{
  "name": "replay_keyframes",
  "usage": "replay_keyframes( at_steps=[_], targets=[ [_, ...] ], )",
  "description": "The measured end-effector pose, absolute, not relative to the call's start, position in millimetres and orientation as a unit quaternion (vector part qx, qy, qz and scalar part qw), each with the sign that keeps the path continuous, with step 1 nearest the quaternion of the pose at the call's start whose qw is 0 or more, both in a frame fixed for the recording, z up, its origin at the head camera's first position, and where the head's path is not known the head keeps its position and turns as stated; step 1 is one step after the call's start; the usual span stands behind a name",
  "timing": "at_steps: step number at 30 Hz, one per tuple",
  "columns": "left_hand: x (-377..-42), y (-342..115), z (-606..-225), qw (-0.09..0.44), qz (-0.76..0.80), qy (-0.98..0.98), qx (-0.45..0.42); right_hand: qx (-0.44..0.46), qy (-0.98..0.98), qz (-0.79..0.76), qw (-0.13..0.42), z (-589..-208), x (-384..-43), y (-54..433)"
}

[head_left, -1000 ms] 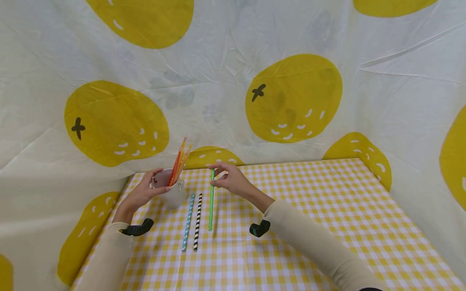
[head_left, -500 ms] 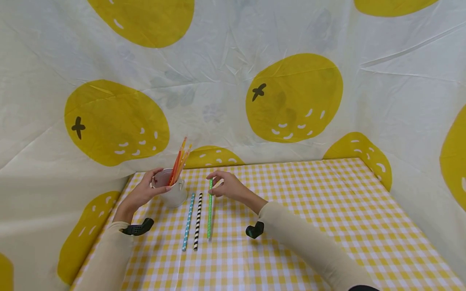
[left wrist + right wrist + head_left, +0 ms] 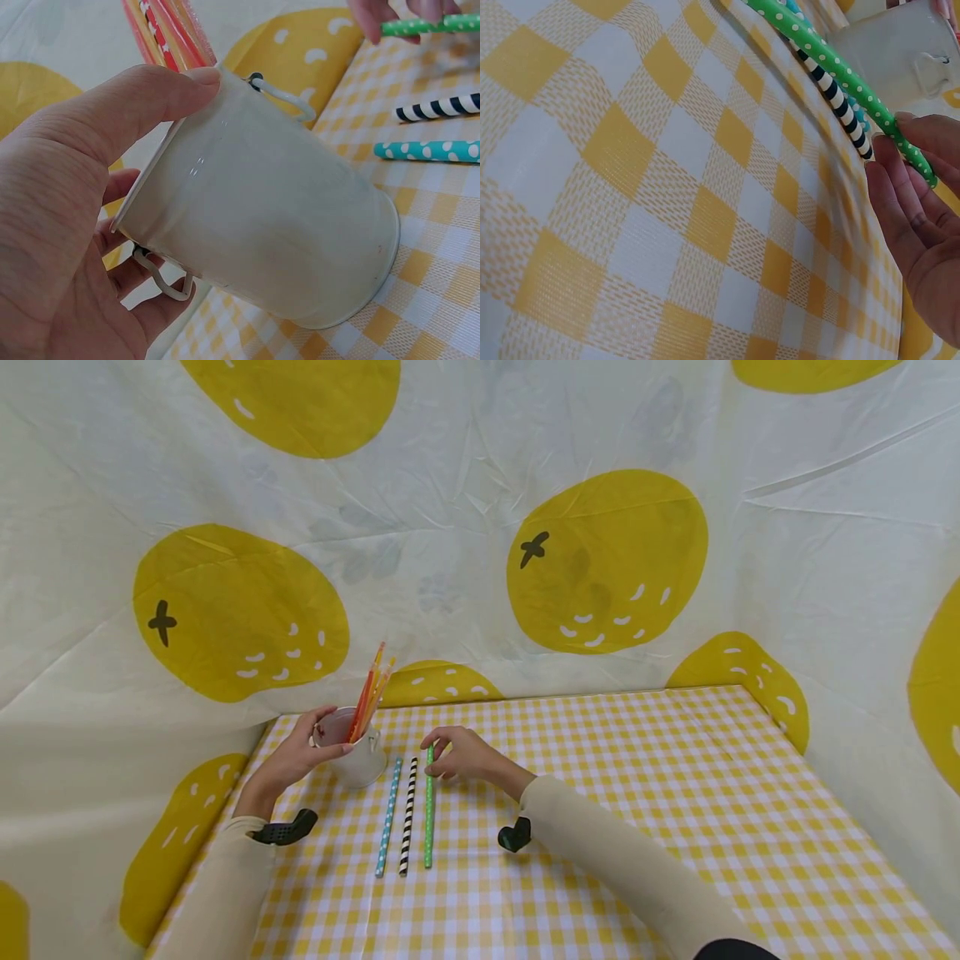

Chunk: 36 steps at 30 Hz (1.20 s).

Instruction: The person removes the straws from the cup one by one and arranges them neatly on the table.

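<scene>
My left hand (image 3: 300, 749) grips the rim of a white metal bucket (image 3: 255, 202) with small side handles, thumb on the near side. Red and orange straws (image 3: 368, 702) stand in it, leaning right. My right hand (image 3: 467, 755) pinches the far end of a green straw with white dots (image 3: 429, 818), which points toward me close over the cloth. Left of that straw lies a black-and-white striped straw (image 3: 408, 818), then a blue straw with white dots (image 3: 388, 818), roughly parallel. The right wrist view shows thumb and fingers (image 3: 892, 172) on the green straw near its end.
A yellow-and-white checked cloth (image 3: 630, 793) covers the table. Behind it and at both sides hangs a white curtain (image 3: 450, 460) printed with large yellow fruit shapes. The bucket stands near the table's far left corner.
My right hand has moved toward me and slightly left, bringing the green straw lower and beside the striped one. The left hand and the bucket have stayed in place.
</scene>
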<state>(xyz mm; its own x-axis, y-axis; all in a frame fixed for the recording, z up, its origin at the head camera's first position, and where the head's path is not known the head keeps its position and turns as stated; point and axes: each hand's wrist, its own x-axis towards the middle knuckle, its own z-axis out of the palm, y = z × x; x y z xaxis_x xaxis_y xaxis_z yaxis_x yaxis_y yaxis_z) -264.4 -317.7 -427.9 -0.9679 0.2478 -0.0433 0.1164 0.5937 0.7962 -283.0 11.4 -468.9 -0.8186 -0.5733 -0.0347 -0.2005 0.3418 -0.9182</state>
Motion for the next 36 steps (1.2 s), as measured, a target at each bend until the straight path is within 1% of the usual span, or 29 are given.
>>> replay_keyframes(
  at_steps=[4,8,18,23,30,36],
  targets=[
    [-264,-318,-428,0.077,0.445,0.886,0.101,-0.236,0.812,-0.504,0.177,-472,-282,7],
    [-264,-318,-427,0.078,0.449,0.885,0.100,-0.237,0.836,-0.467,0.163,-473,-281,5],
    [-265,-318,-428,0.073,0.437,0.891,0.099,-0.297,0.866,-0.380,0.129,-478,-280,3],
    [-265,-318,-428,0.074,0.440,0.890,0.100,-0.293,0.868,-0.378,0.131,-479,-280,1],
    [-264,-317,-427,0.073,0.442,0.889,0.099,-0.304,0.858,-0.385,0.155,-477,-279,-2],
    [-263,-316,-425,0.074,0.441,0.889,0.097,-0.309,0.857,-0.381,0.160,-477,-280,-3]
  ],
)
